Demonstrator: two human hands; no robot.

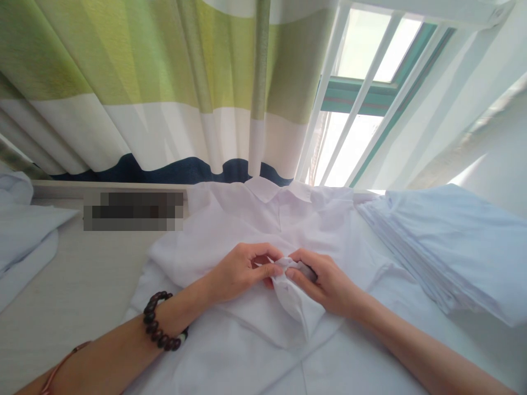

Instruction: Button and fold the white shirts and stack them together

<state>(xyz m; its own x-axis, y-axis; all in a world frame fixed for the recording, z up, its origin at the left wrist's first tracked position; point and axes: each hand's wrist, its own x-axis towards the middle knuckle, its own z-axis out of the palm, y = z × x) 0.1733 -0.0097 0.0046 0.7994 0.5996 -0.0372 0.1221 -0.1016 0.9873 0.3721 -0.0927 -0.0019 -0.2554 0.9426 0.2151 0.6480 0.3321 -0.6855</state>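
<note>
A white collared shirt (197, 219) lies spread on the pale table, its collar toward the curtain. Near the middle of the shirt, my left hand (251, 269) pinches a raised fold of white cloth between thumb and fingers. Close beside it, my right hand (323, 277) grips the same fold from the other side. Something dark grey, partly covered by the fingers, is inside my right hand; what it is cannot be made out. The fold hangs down below both hands.
A stack of folded white cloth (457, 241) lies at the right. More white cloth (24, 230) is at the left edge. A blurred-out dark patch covers something at the back left. Behind the table hang a green and white curtain (164, 66) and white bars (362, 82) before a window.
</note>
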